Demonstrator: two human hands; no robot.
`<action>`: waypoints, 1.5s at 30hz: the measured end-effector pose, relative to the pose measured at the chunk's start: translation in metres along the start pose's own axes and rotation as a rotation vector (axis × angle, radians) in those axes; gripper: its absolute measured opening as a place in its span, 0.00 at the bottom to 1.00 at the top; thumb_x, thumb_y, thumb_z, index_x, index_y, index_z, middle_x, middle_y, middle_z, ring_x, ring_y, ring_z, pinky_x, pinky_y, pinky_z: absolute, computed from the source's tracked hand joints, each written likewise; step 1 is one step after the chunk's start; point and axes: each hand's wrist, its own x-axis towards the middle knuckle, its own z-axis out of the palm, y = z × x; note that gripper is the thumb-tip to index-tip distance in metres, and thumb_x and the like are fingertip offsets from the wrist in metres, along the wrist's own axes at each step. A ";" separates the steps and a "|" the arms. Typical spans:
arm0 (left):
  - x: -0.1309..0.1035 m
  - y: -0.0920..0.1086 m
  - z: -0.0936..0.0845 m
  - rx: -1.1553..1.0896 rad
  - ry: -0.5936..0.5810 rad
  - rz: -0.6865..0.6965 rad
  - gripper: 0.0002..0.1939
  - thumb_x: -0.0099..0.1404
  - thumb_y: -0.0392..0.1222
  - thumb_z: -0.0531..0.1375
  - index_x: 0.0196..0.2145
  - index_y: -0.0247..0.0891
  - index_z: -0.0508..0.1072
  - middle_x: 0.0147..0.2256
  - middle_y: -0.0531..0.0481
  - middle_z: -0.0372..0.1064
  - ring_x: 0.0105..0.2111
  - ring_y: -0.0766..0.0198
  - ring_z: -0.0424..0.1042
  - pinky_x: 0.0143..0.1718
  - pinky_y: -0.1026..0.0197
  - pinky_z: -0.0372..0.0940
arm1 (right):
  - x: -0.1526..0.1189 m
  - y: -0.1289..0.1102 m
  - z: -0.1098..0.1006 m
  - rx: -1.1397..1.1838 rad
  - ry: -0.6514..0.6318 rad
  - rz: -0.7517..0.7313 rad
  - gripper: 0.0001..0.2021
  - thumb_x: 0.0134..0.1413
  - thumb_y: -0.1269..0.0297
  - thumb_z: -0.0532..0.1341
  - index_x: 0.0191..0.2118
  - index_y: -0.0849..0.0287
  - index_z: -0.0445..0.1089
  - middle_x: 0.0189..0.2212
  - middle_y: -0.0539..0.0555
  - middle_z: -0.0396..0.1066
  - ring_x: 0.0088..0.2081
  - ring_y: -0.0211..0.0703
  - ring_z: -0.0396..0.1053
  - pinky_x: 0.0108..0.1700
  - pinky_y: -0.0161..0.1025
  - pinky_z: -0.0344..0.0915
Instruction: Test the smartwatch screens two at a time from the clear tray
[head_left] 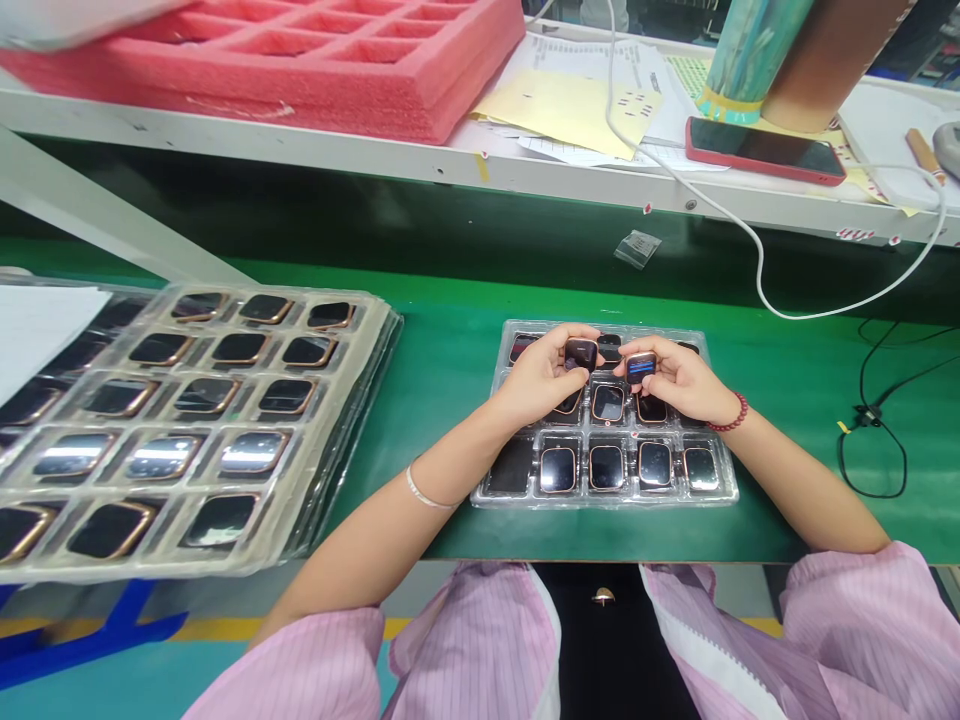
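My left hand point(541, 376) grips a dark-screened smartwatch point(580, 354) between thumb and fingers. A second smartwatch point(640, 368), its screen lit with blue lines, is pinched in my right hand point(686, 382). Both watches are held up side by side, a small gap apart, over a clear plastic tray point(600, 497). Several square watches with gold-coloured rims lie in its compartments, among them a front-row watch point(558, 469). The compartment at the tray's front left looks dark, with no watch rim visible. My hands hide parts of the back rows.
Stacked trays of watches point(300, 470) stand at the left. Above the bench, a white shelf point(360, 150) bears pink foam point(435, 90), papers point(562, 105) and a red-edged phone point(765, 150). A white cable point(760, 255) hangs down; black cables point(870, 415) lie right.
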 end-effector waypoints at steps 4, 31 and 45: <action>0.000 0.000 0.000 -0.025 -0.001 -0.014 0.27 0.54 0.31 0.63 0.53 0.37 0.68 0.42 0.45 0.76 0.45 0.57 0.76 0.43 0.59 0.68 | -0.001 0.002 -0.001 -0.004 -0.005 -0.003 0.21 0.61 0.67 0.64 0.58 0.57 0.65 0.48 0.60 0.76 0.48 0.48 0.77 0.47 0.43 0.76; 0.011 0.012 -0.014 -0.628 0.051 -0.253 0.25 0.69 0.60 0.56 0.43 0.31 0.75 0.34 0.41 0.79 0.27 0.63 0.78 0.23 0.67 0.67 | 0.010 0.002 -0.026 0.651 0.216 0.306 0.30 0.64 0.35 0.54 0.47 0.61 0.73 0.33 0.56 0.80 0.24 0.38 0.76 0.24 0.32 0.75; 0.004 0.006 -0.008 -0.412 -0.097 -0.230 0.33 0.54 0.37 0.72 0.56 0.36 0.68 0.44 0.41 0.78 0.31 0.63 0.79 0.25 0.68 0.67 | 0.006 -0.001 -0.015 0.572 0.090 0.232 0.27 0.55 0.56 0.71 0.56 0.56 0.64 0.47 0.57 0.79 0.35 0.39 0.79 0.35 0.33 0.79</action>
